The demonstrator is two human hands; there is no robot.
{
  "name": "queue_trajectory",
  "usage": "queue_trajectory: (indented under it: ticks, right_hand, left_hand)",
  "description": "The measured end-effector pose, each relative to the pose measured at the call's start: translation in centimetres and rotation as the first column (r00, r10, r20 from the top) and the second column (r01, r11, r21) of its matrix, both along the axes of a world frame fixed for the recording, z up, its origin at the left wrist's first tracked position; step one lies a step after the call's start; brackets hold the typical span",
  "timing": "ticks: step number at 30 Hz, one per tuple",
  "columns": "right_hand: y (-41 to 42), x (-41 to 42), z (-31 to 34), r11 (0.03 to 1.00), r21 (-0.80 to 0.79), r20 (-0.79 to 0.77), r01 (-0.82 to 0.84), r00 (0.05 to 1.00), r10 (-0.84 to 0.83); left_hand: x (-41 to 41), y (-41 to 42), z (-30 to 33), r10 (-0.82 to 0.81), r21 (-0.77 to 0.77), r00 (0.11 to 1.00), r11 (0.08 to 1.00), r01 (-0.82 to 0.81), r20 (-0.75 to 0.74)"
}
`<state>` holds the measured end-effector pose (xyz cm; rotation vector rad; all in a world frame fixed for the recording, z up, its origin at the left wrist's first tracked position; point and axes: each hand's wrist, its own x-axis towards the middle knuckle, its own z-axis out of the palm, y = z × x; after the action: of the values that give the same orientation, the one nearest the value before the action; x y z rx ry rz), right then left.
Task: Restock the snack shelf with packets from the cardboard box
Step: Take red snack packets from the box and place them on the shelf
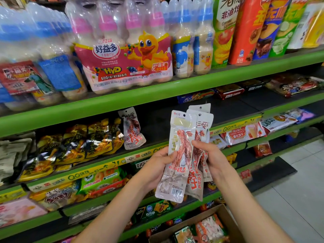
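Both hands hold up a small fan of long white snack packets point(182, 151) printed with red meat strips, in front of the second shelf. My left hand point(157, 163) grips the front packet from its left edge. My right hand point(208, 155) pinches the packets behind it from the right. One packet of the same kind point(132, 130) leans upright on the dark shelf point(157, 123), beside black-and-yellow packets point(78, 144). The cardboard box point(222, 213) stands open at the bottom, with several orange and green packets point(208, 228) inside.
Green-edged shelves run across the view. Shrink-wrapped drink bottles point(122, 55) and tall crisp tubes point(245, 30) fill the top shelf. Flat packets point(243, 134) lie on the right of the lower shelves. Pale floor tiles point(301, 181) show at the right.
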<state>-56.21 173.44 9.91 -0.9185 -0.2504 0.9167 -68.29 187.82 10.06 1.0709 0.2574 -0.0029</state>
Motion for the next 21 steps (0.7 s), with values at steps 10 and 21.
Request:
queue_trajectory:
  ticks: [10,21]
  right_hand:
    - [0.06,0.19,-0.43,1.000,-0.017,-0.016,0.024,1.000,-0.024]
    - [0.03,0.39,-0.54,0.998,-0.034,-0.033,0.044,0.998,-0.046]
  left_hand:
    - [0.17,-0.32,0.33,0.023,-0.058,0.999,0.998,-0.025,-0.035]
    - [0.21,-0.07,0.45,-0.041,-0.004,0.999,0.999,0.041,-0.031]
